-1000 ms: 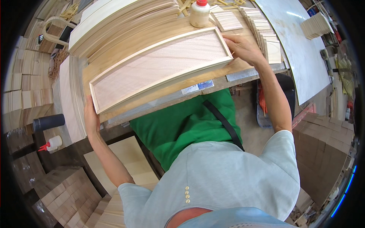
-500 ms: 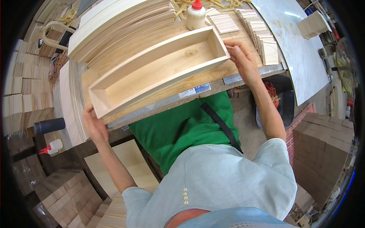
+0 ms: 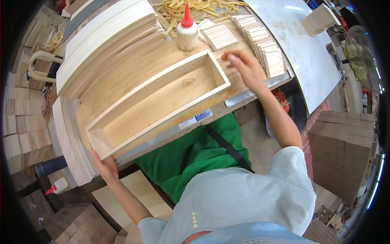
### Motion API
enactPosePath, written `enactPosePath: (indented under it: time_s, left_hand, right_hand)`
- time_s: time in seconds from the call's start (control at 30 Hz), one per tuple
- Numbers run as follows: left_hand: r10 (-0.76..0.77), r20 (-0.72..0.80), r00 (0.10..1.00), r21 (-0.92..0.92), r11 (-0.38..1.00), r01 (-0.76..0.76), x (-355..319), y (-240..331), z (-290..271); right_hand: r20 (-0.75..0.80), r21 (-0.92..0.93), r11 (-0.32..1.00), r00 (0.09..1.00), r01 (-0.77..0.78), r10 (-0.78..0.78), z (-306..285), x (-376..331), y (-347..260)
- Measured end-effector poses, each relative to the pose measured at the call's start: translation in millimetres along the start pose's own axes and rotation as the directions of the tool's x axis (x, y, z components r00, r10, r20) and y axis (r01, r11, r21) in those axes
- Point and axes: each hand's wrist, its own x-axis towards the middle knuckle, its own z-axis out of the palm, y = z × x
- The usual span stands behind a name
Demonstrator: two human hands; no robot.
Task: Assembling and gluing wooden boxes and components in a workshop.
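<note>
A long, shallow, open-topped wooden box [image 3: 162,106] lies slantwise on the wooden work board [image 3: 134,77] in front of me. At its near left corner my left hand [image 3: 106,167] grips the end, with the thumb by the front side and the fingers along the left end. My right hand [image 3: 245,70] is off the box, just beyond its right end. Its fingers are loosely bent and a little blurred, and nothing shows in them. Behind the box stands a glue bottle [image 3: 187,37] with a red nozzle cap.
Long thin boards [image 3: 109,40] are stacked behind the box at left. Small wooden panels [image 3: 264,51] lie overlapped at right, near a loose pile of yellowish strips [image 3: 195,9]. Another glue bottle [image 3: 60,185] and a dark cylinder [image 3: 50,166] are at far left. A fan [image 3: 361,57] stands far right.
My right hand has let go of the box's right end and moved slightly away from it. The left hand stays at the left corner. The whole view has shifted.
</note>
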Motion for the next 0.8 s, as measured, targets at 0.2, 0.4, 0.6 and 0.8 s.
enactPosePath:
  time_s: [0.2,0.4,0.6,0.8]
  left_hand:
    - [0.007,-0.019,1.0,0.088,0.996,-0.006,-1,0,-5]
    - [0.126,0.021,0.992,0.191,0.973,-0.128,-12,13,-8]
    - [0.127,-0.098,0.987,0.267,0.959,-0.096,-37,21,-38]
    - [0.192,-0.103,0.976,0.273,0.949,-0.158,-42,26,-46]
  right_hand:
    - [-0.126,-0.711,0.691,0.944,0.129,-0.305,-20,157,24]
    - [-0.112,-0.936,0.351,0.974,-0.037,-0.196,-16,236,47]
    - [0.195,-0.9,0.356,0.963,0.251,-0.186,-11,245,50]
    - [0.09,-0.895,0.417,0.98,0.157,-0.177,-7,251,38]
